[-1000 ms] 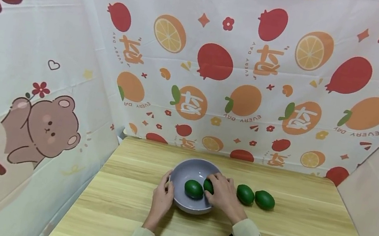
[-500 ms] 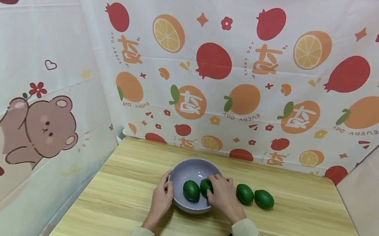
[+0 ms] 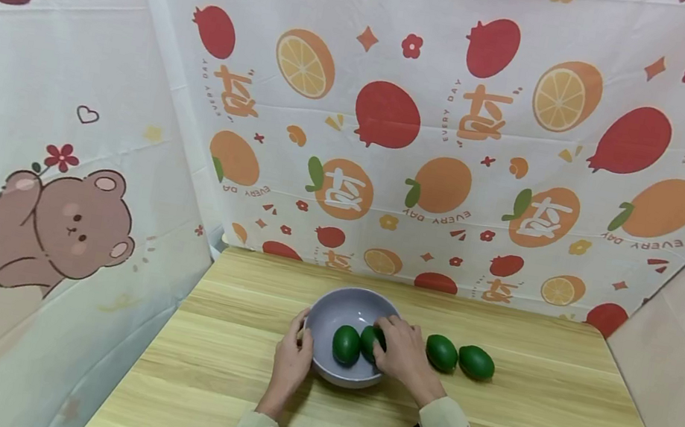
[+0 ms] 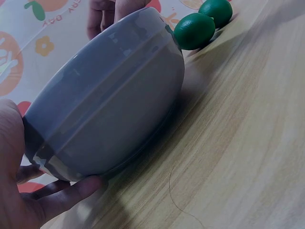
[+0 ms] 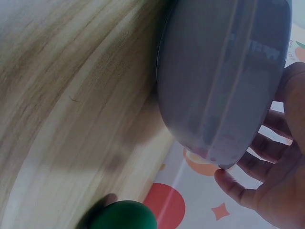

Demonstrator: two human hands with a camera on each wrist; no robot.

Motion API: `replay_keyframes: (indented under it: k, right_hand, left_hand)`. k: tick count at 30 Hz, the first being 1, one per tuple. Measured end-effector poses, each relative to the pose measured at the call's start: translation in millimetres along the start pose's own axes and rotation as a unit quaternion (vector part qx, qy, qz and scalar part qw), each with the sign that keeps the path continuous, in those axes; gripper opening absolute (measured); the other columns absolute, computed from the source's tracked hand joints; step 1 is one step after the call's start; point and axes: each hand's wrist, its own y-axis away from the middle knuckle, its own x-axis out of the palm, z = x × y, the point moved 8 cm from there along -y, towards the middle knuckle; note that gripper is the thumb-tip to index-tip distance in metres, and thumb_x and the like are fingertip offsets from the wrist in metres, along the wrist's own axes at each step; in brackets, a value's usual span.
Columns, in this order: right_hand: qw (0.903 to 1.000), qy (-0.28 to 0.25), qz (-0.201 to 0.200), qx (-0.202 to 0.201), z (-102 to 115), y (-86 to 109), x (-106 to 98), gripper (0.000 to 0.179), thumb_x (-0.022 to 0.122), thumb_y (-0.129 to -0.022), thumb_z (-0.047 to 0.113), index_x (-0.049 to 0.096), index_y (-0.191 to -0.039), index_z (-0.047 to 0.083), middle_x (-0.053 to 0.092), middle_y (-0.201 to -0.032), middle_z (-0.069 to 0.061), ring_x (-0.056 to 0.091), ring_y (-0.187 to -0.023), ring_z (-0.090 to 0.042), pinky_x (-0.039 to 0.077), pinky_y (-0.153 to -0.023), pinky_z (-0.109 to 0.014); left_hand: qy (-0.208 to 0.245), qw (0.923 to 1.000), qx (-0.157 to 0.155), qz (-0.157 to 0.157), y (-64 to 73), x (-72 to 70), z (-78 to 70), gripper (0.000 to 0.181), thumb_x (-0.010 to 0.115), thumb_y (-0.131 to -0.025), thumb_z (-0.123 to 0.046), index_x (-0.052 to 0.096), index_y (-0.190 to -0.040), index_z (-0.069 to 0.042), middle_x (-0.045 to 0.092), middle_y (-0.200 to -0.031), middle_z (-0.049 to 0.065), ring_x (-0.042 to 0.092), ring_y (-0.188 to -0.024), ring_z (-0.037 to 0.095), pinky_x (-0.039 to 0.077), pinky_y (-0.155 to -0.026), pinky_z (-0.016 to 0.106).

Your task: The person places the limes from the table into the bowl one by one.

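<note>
A grey-purple bowl (image 3: 334, 314) stands on the table, holding two green limes. My left hand (image 3: 292, 360) grips the bowl's left side; in the left wrist view its fingers (image 4: 71, 195) reach under the bowl's wall. My right hand (image 3: 404, 352) reaches over the right rim and holds the right-hand lime (image 3: 370, 340) between thumb and fingers, partly covering it. Beside it in the bowl lies the other lime (image 3: 346, 345). In the right wrist view, the bowl's wall (image 5: 214, 86) hides the held lime and the fingertips inside.
Two more limes lie side by side on the wooden table (image 3: 225, 345), right of the bowl: a nearer one (image 3: 441, 353) and a farther one (image 3: 477, 362). A fruit-print cloth (image 3: 405, 247) hangs along the back edge, and a bear-print cloth (image 3: 74, 229) hangs at the left.
In the bowl, the left lime has turned more upright and shifted slightly left. The lime in my right hand shows more and sits a little farther left. The left hand stays on the bowl.
</note>
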Motion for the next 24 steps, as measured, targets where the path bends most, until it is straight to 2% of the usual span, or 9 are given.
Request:
replay_keyframes:
  k: [7, 15, 20, 24]
  right_hand:
    - [0.9999, -0.01, 0.005, 0.012, -2.2, 0.2, -5.7, 0.033, 0.074, -0.092, 0.024, 0.069, -0.122, 0.012, 0.07, -0.122, -0.011, 0.063, -0.118, -0.031, 0.048, -0.099, -0.055]
    - [0.999, -0.034, -0.027, 0.007, -3.2, -0.6, -18.8, 0.034, 0.072, -0.093, 0.024, 0.07, -0.123, 0.009, 0.069, -0.128, -0.015, 0.063, -0.121, -0.034, 0.05, -0.1, -0.055]
    - [0.9982, -0.042, -0.043, 0.0, -6.3, -1.9, -30.7, 0.034, 0.072, -0.093, 0.022, 0.07, -0.124, 0.008, 0.07, -0.125, -0.014, 0.065, -0.117, -0.033, 0.052, -0.1, -0.055]
    - [0.9965, -0.043, -0.069, -0.016, -7.6, -3.6, -43.7, 0.035, 0.073, -0.091, 0.02, 0.069, -0.124, 0.007, 0.07, -0.121, -0.014, 0.067, -0.11, -0.031, 0.056, -0.093, -0.051]
  left_hand:
    - [-0.003, 1.0, 0.003, -0.001, 0.9, -1.8, -0.8, 0.046, 0.047, -0.106, -0.016, 0.047, -0.152, -0.018, 0.05, -0.152, 0.023, 0.059, -0.131, 0.04, 0.057, -0.099, 0.051]
    - [0.001, 0.9999, 0.01, -0.004, 2.9, -2.3, -1.1, 0.046, 0.047, -0.106, -0.013, 0.047, -0.151, -0.015, 0.05, -0.152, 0.025, 0.061, -0.128, 0.042, 0.06, -0.094, 0.047]
    - [0.0, 0.9999, 0.012, -0.005, 2.9, -1.8, -1.0, 0.046, 0.048, -0.105, -0.012, 0.048, -0.151, -0.015, 0.05, -0.151, 0.026, 0.063, -0.125, 0.042, 0.061, -0.091, 0.046]
    - [0.002, 0.9999, 0.01, -0.005, 3.0, -1.7, -1.4, 0.046, 0.048, -0.105, -0.013, 0.048, -0.151, -0.016, 0.05, -0.151, 0.027, 0.063, -0.125, 0.042, 0.061, -0.089, 0.047]
